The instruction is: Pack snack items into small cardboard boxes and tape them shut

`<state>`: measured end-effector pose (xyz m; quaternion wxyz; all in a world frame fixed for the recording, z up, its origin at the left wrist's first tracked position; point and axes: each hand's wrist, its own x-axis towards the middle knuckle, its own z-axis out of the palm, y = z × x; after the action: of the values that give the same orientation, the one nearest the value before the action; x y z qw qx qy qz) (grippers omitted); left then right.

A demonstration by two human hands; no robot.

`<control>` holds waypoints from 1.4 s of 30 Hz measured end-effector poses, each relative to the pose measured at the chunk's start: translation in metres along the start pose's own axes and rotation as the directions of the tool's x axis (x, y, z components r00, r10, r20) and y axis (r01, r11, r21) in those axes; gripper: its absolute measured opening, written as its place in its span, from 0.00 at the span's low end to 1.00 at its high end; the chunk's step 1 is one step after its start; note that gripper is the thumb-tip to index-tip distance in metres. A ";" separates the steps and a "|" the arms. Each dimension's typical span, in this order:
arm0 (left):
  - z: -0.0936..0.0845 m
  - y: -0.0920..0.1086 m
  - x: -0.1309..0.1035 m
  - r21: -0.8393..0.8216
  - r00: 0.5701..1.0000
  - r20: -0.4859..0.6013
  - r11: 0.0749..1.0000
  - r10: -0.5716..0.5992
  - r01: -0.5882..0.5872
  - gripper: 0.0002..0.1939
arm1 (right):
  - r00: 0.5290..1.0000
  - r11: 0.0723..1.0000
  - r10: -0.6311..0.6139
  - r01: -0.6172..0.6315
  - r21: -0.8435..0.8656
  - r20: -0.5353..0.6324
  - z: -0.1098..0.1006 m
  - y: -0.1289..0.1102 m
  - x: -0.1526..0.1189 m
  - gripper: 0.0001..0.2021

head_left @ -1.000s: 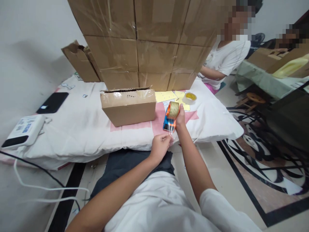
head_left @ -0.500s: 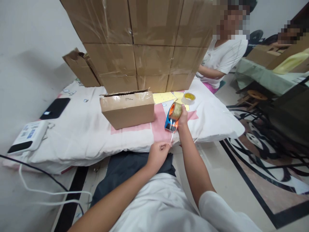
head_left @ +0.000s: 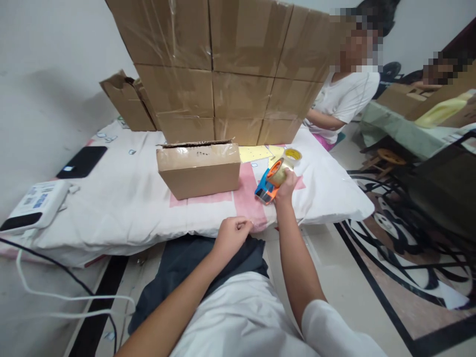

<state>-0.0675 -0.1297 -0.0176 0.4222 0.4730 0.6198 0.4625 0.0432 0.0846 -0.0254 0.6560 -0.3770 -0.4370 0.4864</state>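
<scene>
My right hand (head_left: 285, 186) is wrapped round a blue and orange tape dispenser (head_left: 265, 188) loaded with a roll of clear packing tape (head_left: 280, 171). It is held low over the front right of the bedding. My left hand (head_left: 235, 234) is above my lap by the cloth's front edge, thumb and fingers pinched together. The clear strip seen in that pinch a moment ago hardly shows now. Left of the dispenser stands a brown cardboard box (head_left: 201, 171), its top edge partly open along the back. Another tape roll (head_left: 293, 155) lies behind my right hand.
A tall stack of taped cardboard boxes (head_left: 241, 94) rises at the back, with an opened carton (head_left: 128, 101) to its left. A black pad (head_left: 82, 162) and a white device (head_left: 37, 203) lie at left. A person in a white shirt (head_left: 345, 96) sits at right.
My left hand has moved a little left, away from the dispenser, and the strip between them no longer shows. My right hand has tilted the dispenser and shifted slightly right.
</scene>
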 end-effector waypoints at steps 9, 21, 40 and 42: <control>-0.038 0.012 -0.006 -0.024 0.995 0.096 0.999 0.029 -0.027 0.20 | 0.915 0.928 -0.363 0.372 0.017 -0.174 0.019 -0.037 -0.023 0.15; -0.062 0.032 -0.022 -0.055 0.987 0.129 0.994 0.097 -0.091 0.18 | 0.861 0.867 -0.477 0.494 0.066 -0.177 0.038 -0.102 -0.051 0.16; -0.066 0.016 -0.031 -0.068 0.986 0.102 0.990 0.129 -0.122 0.16 | 0.954 0.920 -0.225 0.275 0.279 -0.197 0.038 -0.112 -0.054 0.15; -0.068 0.019 -0.033 -0.065 0.985 0.111 0.990 0.133 -0.126 0.17 | 0.943 0.920 -0.260 0.307 0.244 -0.206 0.036 -0.113 -0.054 0.16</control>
<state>-0.1229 -0.1719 0.0182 0.4397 0.5257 0.5488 0.4786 0.0361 0.0072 0.0792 0.7999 -0.2556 -0.3587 0.4076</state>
